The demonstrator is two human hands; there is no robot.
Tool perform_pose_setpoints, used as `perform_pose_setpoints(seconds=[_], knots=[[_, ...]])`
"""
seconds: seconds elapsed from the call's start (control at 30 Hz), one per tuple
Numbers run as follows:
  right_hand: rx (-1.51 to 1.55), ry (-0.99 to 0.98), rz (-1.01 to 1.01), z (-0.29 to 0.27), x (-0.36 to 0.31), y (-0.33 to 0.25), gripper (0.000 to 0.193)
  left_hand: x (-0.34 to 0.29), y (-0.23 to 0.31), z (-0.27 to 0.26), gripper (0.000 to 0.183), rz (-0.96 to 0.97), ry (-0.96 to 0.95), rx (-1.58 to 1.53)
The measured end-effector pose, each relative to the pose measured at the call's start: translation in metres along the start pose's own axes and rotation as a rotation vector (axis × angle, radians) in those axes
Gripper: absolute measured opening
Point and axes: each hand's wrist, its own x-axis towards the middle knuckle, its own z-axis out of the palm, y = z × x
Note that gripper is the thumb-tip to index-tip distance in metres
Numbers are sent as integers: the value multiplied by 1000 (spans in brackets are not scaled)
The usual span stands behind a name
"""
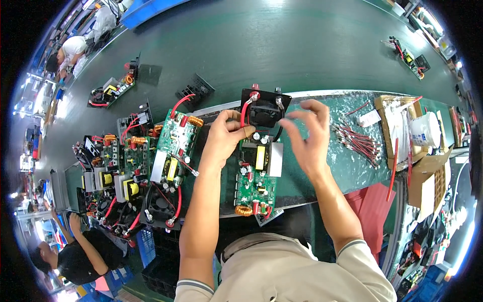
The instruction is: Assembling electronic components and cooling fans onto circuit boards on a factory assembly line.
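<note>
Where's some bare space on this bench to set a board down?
Free: the green mat between the right hand and the red wire bundle, and the dark belt beyond the fan panel. Crowded: the stacked boards left of the left hand, and the boxes at right.

Left hand (225,137) is gripping the black fan panel (263,107) by its red wire (244,113), holding it tilted over the green circuit board (256,176). Right hand (308,135) is hovering beside the panel, fingers spread. More boards (173,146) are lying left; red wire bundle (358,143) right.
</note>
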Motion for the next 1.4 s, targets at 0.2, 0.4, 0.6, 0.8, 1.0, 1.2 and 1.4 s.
perform_pose_setpoints(seconds=[0.2, 0.4, 0.6, 0.8, 1.0, 1.2, 1.4], knots=[[-328, -215, -170, 6, 0, -15, 31, 1, 4, -5, 47, -37, -47, -72], [-232, -244, -105, 13, 0, -14, 21, -1, 7, -2, 46, -48, -64, -4], [-277, -266, -48, 17, 1, -23, 16, 0, 6, -3, 45, -65, -63, 2], [5, -100, 82, 12, 19, -23, 16, 0, 5, -6, 34, 56, -66, 76], [106, -221, 211, -7, 11, 5, 15, -40, 32, 20, 19, 265, 211, 400], [394, -285, 307, 2, 9, 3, 17, -44, 31, 50, 24, 198, -24, 247], [623, -250, 445, 0, 4, 8, 19, -40, 25, 53, 17, 243, 94, 287]])
